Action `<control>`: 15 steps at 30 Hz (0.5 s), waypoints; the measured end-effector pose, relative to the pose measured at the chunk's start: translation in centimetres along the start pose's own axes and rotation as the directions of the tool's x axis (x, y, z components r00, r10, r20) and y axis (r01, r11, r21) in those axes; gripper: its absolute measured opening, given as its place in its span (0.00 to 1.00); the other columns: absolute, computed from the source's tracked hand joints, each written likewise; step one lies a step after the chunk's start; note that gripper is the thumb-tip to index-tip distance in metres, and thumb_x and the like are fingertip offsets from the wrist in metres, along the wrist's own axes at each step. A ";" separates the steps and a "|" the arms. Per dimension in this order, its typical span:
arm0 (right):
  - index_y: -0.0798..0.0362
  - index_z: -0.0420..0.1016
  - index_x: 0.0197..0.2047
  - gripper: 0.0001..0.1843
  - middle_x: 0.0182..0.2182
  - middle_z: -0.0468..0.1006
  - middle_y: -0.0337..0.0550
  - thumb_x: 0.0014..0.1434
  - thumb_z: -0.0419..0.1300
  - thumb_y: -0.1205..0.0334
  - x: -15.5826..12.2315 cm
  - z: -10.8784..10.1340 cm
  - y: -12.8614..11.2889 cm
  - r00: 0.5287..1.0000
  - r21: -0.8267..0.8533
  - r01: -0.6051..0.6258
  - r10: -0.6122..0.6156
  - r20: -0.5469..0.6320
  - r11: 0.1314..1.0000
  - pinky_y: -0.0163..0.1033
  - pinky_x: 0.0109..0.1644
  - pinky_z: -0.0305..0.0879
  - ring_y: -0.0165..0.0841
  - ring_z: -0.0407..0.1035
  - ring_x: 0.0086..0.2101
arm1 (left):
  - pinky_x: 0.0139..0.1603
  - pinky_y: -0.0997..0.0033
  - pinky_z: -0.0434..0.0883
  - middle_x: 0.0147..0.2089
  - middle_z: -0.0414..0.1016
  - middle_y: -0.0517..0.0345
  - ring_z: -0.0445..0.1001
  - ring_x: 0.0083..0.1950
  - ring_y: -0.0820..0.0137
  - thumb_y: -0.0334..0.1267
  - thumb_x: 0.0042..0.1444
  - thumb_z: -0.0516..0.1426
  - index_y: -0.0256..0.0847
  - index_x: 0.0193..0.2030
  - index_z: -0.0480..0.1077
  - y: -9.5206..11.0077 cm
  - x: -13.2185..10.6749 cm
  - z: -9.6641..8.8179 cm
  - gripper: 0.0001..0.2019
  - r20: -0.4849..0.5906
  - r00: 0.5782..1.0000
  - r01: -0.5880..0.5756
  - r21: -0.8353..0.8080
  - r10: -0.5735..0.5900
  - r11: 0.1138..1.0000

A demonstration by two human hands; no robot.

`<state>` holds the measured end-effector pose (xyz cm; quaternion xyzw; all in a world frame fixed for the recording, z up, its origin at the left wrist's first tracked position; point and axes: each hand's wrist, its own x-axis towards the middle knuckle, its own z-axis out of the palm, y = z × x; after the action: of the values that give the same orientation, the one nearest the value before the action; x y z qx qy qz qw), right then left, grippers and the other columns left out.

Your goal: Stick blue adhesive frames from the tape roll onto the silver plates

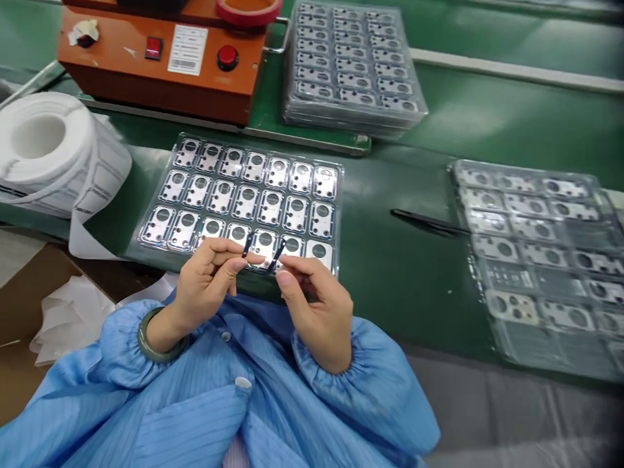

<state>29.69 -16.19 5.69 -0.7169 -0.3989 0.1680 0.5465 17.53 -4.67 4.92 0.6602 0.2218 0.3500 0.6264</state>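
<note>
My left hand (209, 276) and my right hand (314, 305) are both pinched on one thin dark strip (266, 257), a curved film held between them just above the near edge of a clear tray (244, 195). That tray holds several small metal camera-frame parts in rows. My left wrist wears a green bangle (153, 341). Blue sleeves cover both forearms.
A second tray of similar parts (541, 260) lies at the right, with black tweezers (424, 222) beside it. A stack of filled trays (351, 65) sits at the back next to an orange machine (160, 58). A white label roll (43, 149) stands at the left above a cardboard box (29, 305).
</note>
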 end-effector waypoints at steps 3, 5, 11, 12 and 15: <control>0.51 0.74 0.36 0.04 0.28 0.74 0.37 0.61 0.59 0.61 0.0 -0.6 0.1 1.000 0.044 -0.024 0.023 0.007 0.999 0.33 0.27 0.65 0.26 0.66 0.25 | 0.19 0.81 0.68 0.39 0.82 0.55 0.67 0.17 0.82 0.33 0.63 0.55 0.41 0.42 0.63 -0.1 0.2 0.9 0.03 0.074 0.997 0.009 -0.007 -0.009 1.000; 0.52 0.73 0.32 0.05 0.27 0.73 0.36 0.60 0.59 0.64 0.0 -1.0 0.0 1.000 0.045 -0.018 0.019 -0.007 0.999 0.33 0.28 0.64 0.26 0.65 0.25 | 0.19 0.81 0.68 0.39 0.82 0.55 0.67 0.17 0.82 0.33 0.63 0.55 0.41 0.41 0.63 -0.1 0.3 1.4 0.03 0.096 0.995 0.014 -0.003 -0.013 1.000; 0.51 0.71 0.32 0.06 0.26 0.72 0.34 0.59 0.60 0.70 -0.2 -1.6 -0.1 0.989 -0.051 0.115 -0.119 -0.085 0.992 0.34 0.30 0.62 0.25 0.64 0.26 | 0.23 0.78 0.71 0.44 0.81 0.51 0.69 0.21 0.80 0.37 0.62 0.55 0.40 0.43 0.63 0.2 0.7 2.1 0.05 0.059 0.994 0.088 0.068 -0.092 0.994; 0.50 0.71 0.33 0.06 0.26 0.72 0.34 0.59 0.60 0.71 -0.2 -1.6 0.0 0.986 -0.062 0.132 -0.137 -0.094 0.989 0.34 0.30 0.62 0.25 0.64 0.26 | 0.24 0.78 0.72 0.45 0.81 0.50 0.70 0.21 0.80 0.38 0.63 0.55 0.40 0.44 0.63 0.2 0.8 2.1 0.06 0.053 0.993 0.103 0.074 -0.107 0.992; 0.50 0.71 0.33 0.06 0.27 0.72 0.34 0.59 0.60 0.71 -0.3 -1.5 0.3 0.981 -0.062 0.145 -0.151 -0.122 0.988 0.35 0.30 0.62 0.26 0.64 0.27 | 0.23 0.77 0.71 0.49 0.78 0.48 0.70 0.21 0.80 0.40 0.64 0.53 0.41 0.47 0.62 0.1 0.8 2.2 0.08 0.058 0.985 0.156 0.066 -0.160 0.986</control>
<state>30.66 -17.42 5.91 -0.7085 -0.4202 0.0706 0.5625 19.62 -5.56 5.23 0.6701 0.2643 0.2713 0.6383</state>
